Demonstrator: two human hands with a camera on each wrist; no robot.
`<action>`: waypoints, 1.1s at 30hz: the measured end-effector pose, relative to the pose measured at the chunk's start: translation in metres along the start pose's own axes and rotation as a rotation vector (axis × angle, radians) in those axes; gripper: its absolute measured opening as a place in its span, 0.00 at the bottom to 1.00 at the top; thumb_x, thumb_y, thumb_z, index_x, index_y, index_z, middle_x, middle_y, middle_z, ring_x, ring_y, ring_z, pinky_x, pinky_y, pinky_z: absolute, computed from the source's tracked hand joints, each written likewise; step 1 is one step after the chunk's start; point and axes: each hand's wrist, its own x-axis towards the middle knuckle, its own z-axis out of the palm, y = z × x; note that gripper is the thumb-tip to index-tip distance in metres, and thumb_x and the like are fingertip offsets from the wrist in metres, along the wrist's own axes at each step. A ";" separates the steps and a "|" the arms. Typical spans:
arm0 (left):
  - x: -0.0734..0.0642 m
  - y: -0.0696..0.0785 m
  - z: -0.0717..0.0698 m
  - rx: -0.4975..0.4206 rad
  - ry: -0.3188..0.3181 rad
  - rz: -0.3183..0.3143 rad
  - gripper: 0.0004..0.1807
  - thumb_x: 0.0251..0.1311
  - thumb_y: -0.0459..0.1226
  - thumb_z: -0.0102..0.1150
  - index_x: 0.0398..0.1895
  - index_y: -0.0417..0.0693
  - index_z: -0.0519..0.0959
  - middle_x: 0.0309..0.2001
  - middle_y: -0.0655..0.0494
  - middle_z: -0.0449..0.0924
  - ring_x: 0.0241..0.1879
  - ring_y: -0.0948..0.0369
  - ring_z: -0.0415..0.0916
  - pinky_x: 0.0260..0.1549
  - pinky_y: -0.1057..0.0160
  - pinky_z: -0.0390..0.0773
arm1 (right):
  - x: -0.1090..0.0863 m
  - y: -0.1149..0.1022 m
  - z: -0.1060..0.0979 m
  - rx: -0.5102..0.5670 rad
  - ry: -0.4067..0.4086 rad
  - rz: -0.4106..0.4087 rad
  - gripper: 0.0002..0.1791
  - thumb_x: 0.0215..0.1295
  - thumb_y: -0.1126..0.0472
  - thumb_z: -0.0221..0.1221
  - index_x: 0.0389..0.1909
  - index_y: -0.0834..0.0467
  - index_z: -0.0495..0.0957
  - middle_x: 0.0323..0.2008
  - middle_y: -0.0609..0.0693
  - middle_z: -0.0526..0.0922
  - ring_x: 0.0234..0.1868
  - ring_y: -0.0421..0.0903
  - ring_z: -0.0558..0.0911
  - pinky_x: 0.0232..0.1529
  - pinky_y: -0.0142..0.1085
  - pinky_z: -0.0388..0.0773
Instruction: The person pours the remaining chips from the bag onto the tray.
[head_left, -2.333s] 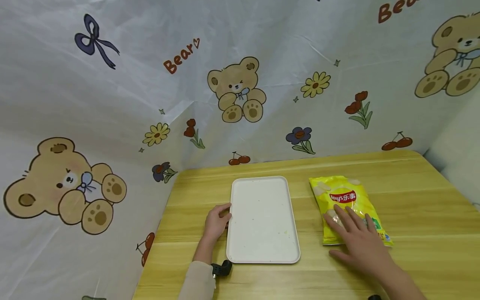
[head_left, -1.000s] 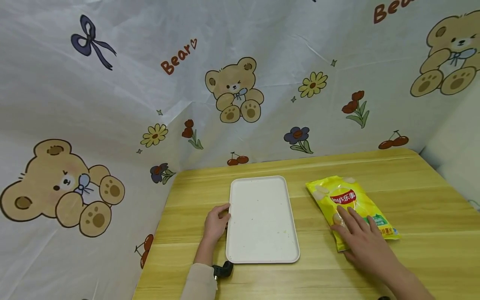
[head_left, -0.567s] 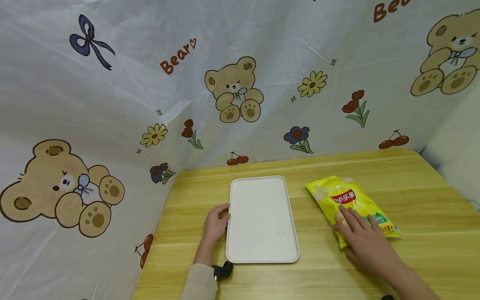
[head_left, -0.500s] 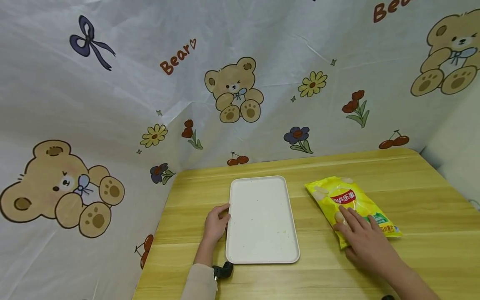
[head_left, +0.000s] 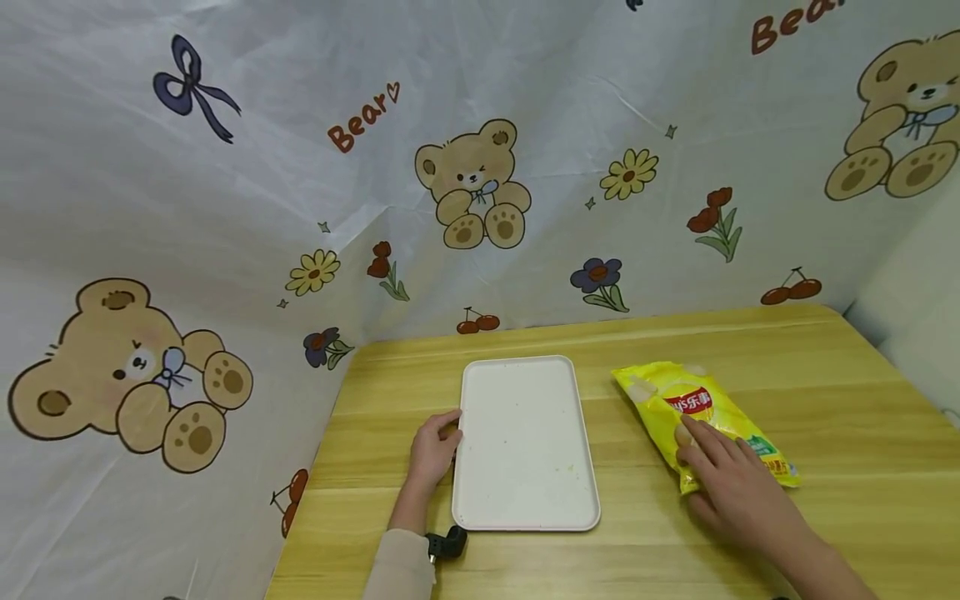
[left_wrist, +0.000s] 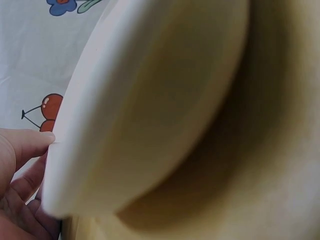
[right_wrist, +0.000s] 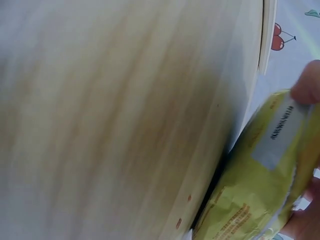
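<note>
A white rectangular tray [head_left: 525, 442] lies on the wooden table, a few small crumbs on its surface. At its left edge my left hand [head_left: 433, 450] pinches the rim; the left wrist view shows a fingertip on top of the tray's edge [left_wrist: 95, 115] and other fingers curled beside and below it. To the right, a yellow Lay's potato chip bag [head_left: 690, 400] lies slanted. My right hand [head_left: 738, 487] grips its near left side, fingers over the front. In the right wrist view, the bag's back with a printed pale label [right_wrist: 280, 130] is tipped up from the tabletop.
The wooden table [head_left: 862, 392] meets a white cloth backdrop [head_left: 300, 150] printed with bears, flowers and cherries at the back and left. A strip of bare wood separates tray and bag. A black wrist camera [head_left: 450, 542] sits on the left wrist.
The chip bag has turned counterclockwise and shifted slightly right, and my right hand has closed from spread fingers to a grip on it. The left hand and tray stay in place.
</note>
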 end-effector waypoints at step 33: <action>0.000 0.000 0.001 0.112 0.047 0.048 0.19 0.64 0.31 0.62 0.59 0.48 0.82 0.57 0.49 0.81 0.46 0.55 0.77 0.42 0.60 0.79 | 0.002 0.006 0.003 0.066 0.103 -0.030 0.42 0.37 0.52 0.79 0.56 0.62 0.77 0.72 0.60 0.65 0.70 0.59 0.64 0.76 0.24 0.27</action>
